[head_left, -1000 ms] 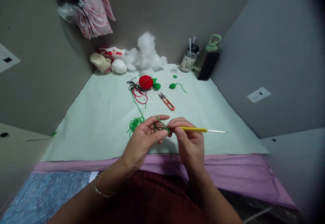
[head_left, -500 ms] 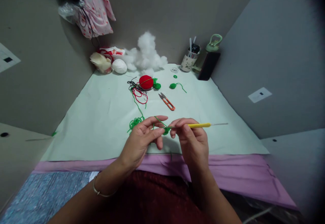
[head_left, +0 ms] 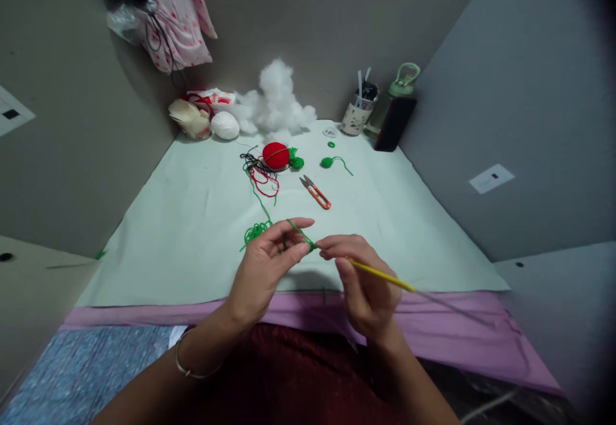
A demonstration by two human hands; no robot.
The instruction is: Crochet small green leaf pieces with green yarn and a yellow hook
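Slantwise, the yellow-handled hook (head_left: 385, 276) lies across the right grip (head_left: 371, 300).

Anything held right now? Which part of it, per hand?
Right hand: metal crochet hook with slim yellow handle, by the handle's front end. Left hand: small green yarn piece, apparently pinched by its edge; exact spot hidden.

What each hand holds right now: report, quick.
Left hand: closed, pinching the small green piece, with green yarn over its forefinger.
Right hand: closed on the yellow-handled hook.
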